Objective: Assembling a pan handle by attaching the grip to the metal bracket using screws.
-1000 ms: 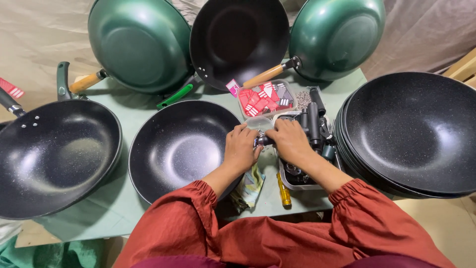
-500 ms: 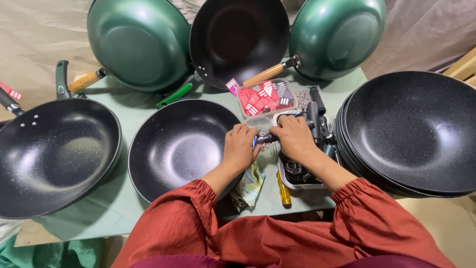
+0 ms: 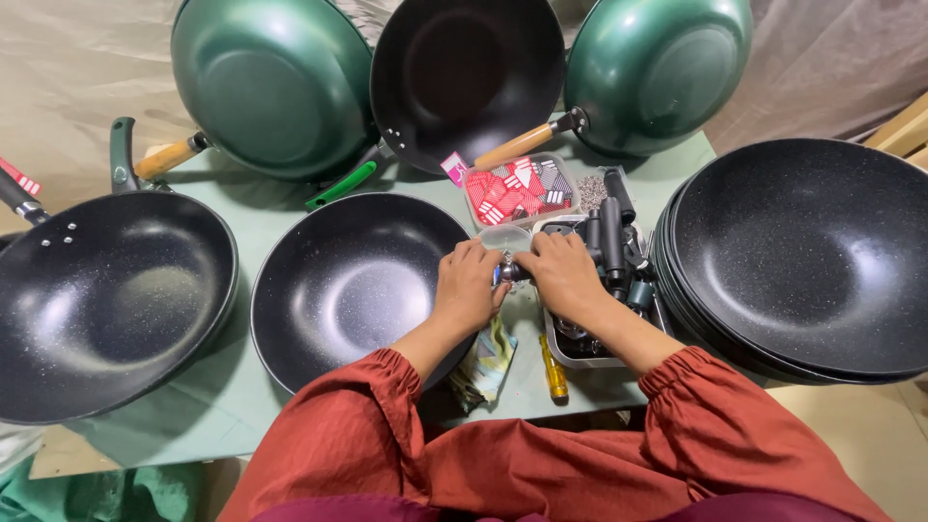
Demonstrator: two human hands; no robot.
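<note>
1. Head view: L hand (image 3: 471, 288) & R hand (image 3: 561, 275) are meeting at the table's middle, fingers curled together, pinching a small bluish-metal part (image 3: 504, 275) between them. It's sitting just right of the centre black wok (image 3: 360, 287), over the table edge of the parts tray. What the part is, can't tell.
2. Both hands are working close, prob. for fine grip on a small piece.
3. Grey parts tray (image 3: 580, 354) under the R wrist is holding black handles (image 3: 609, 242) & hardware, within easy reach.
4. Clear box (image 3: 520, 189) behind is holding red/grey tags.
5. Stack of black woks (image 3: 807, 256) is nesting at right; one black wok (image 3: 106, 300) is lying at left.
6. Green woks (image 3: 275, 82) are leaning at the back.
7. Yellow screwdriver (image 3: 553, 367) is lying by the tray.
</note>
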